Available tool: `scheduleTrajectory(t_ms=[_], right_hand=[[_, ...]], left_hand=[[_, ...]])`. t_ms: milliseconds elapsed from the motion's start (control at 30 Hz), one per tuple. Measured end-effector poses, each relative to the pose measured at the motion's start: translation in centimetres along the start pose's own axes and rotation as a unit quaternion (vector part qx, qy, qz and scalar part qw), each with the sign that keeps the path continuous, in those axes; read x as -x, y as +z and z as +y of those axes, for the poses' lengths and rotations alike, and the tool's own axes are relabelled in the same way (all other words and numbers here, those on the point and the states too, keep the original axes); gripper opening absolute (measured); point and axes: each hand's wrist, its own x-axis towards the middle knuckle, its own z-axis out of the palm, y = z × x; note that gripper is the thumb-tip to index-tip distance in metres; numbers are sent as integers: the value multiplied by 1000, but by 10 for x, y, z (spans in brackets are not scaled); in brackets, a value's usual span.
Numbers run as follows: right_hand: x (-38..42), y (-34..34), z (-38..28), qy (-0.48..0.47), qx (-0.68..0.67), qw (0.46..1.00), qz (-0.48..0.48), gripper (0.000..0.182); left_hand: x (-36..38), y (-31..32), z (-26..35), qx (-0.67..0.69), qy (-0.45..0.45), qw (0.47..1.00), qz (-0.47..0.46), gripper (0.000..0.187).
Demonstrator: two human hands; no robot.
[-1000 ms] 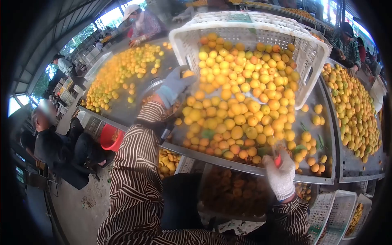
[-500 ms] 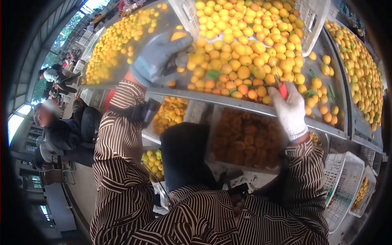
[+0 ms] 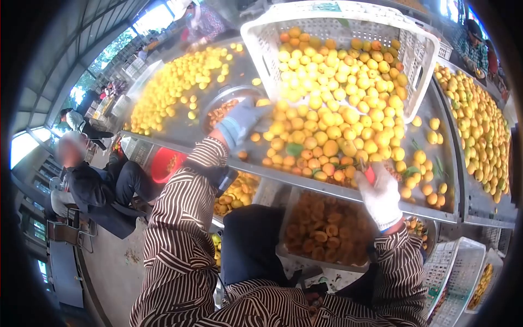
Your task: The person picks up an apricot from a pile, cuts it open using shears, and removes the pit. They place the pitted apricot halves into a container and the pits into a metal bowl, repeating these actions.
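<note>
My left hand [image 3: 243,124], in a grey-blue glove, is blurred. Its fingers stretch towards the near left edge of a heap of yellow-orange apricots [image 3: 327,117], beside a round metal bowl [image 3: 210,98] holding small brown pieces. In a white glove, my right hand [image 3: 380,197] is closed around the red handle of a small knife [image 3: 370,175], at the heap's near edge by the table rim. A tipped white plastic crate [image 3: 253,52] lies behind the heap, with more apricots spilling out of its mouth.
Below the metal table [image 3: 327,185] stands a crate of halved apricots [image 3: 327,229]. Loose apricots [image 3: 180,82] spread at the left. A neighbouring table holds another pile [image 3: 474,131]. White crates [image 3: 460,272] stand low right. A seated person [image 3: 103,185] is left, near a red basin [image 3: 162,163].
My left hand has swung from above the bowl area towards the apricot heap, leaving the bowl in sight. My right hand keeps the knife near the table edge. The view has tilted up.
</note>
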Motion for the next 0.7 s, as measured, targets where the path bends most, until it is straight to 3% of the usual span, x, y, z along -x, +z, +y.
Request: scheduleTrajectory(t_ms=[67,167,200,267,300,333,400,433,467,533,600,667,700], right_hand=[[0,2,2,-13,1,1000,5,26],[1,4,5,-21,-12,1000,0,23],[1,4,3,-23,-10,1000,3,23],[0,3,0,-12,2,1000,-8,22],[0,4,2,-19,6,1000,-2,21],[0,4,3,-21,5,1000,1,21],[-1,4,4,-22,9,1000,-2,22],[-1,3,2,-6,15,1000,-7,23],[0,3,3,-6,13,1000,-7,23],[0,1,5,0,29,999,-24,24],[-1,1,3,5,35,999,-28,23],[-2,1,3,1,45,998,-35,23],[-3,2,3,11,43,998,-44,22]], left_hand=[[-12,-2,-7,-49,-3,998,25,24],[-37,-6,-22,-270,26,961,50,32],[-41,-4,-22,-269,30,961,51,32],[-52,9,-24,-460,90,882,35,40],[-61,15,-30,-480,91,871,39,52],[-72,17,-37,-481,94,871,41,52],[-85,18,-41,-346,119,931,17,57],[-87,13,-34,-421,128,896,66,57],[-89,6,-28,-423,128,895,66,57],[-91,-5,-15,-627,106,770,55,55],[-94,-7,-19,-641,99,760,29,47],[-104,-7,-36,-797,185,575,18,39],[-103,-8,-51,-792,263,545,84,29]])
